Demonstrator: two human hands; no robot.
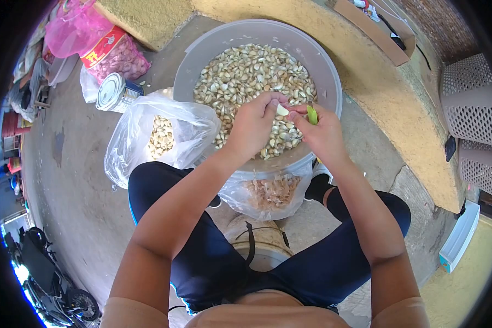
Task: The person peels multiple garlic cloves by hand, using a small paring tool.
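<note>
Over a wide grey tub (187, 68) full of unpeeled garlic cloves (251, 71), my two hands meet. Between the fingers of my left hand (255, 123) is a pale garlic clove (282, 110), pinched at its end. My right hand (323, 131) is closed around what looks like a small knife with a green handle (312, 115); its blade is hidden. The fingertips of both hands nearly touch at the clove. To the left, a clear plastic bag (194, 123) holds whitish peeled cloves (161, 136). Below the tub, another plastic bag (235, 191) contains brown papery skins (271, 192).
A pink mesh sack (120, 57) and a metal can (117, 92) stand at the upper left. A low yellow ledge (366, 82) curves along the right, with a cardboard box (380, 30) on it. Perforated plastic chairs (470, 104) are far right; a motorcycle (49, 279) is lower left.
</note>
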